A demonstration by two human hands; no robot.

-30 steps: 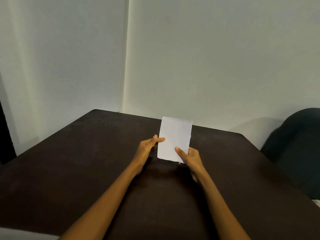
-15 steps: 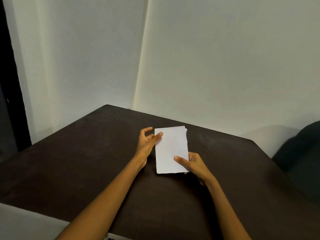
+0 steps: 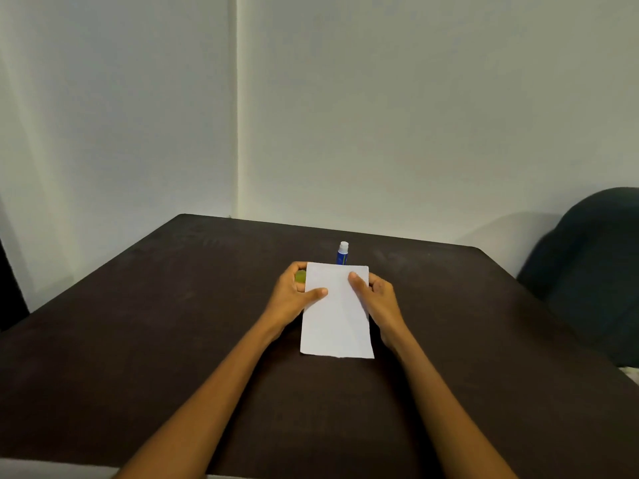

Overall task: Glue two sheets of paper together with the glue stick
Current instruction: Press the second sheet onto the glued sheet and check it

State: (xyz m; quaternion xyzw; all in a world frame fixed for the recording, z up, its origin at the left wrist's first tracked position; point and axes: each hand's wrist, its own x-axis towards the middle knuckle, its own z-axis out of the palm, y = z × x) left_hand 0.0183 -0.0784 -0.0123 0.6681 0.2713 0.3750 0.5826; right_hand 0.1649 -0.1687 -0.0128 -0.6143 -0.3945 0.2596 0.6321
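A white paper (image 3: pixel 337 316) lies low over the dark table (image 3: pixel 155 340), long side pointing away from me; whether it is one sheet or two I cannot tell. My left hand (image 3: pixel 294 299) pinches its left edge, thumb on top. At the right edge my right hand (image 3: pixel 378 299) does the same. A blue glue stick (image 3: pixel 342 253) with a white cap stands upright just beyond the paper's far edge. A small yellow-green thing (image 3: pixel 300 276) shows by my left fingers, partly hidden by the paper.
The table sits in a corner of pale walls (image 3: pixel 380 115). A dark upholstered chair (image 3: pixel 594 264) stands past the table's right edge. The near table edge (image 3: pixel 52 461) runs along the bottom left.
The paper has come down from upright to almost flat over the table. Both hands have slid up its sides. The glue stick, hidden before, now shows behind it.
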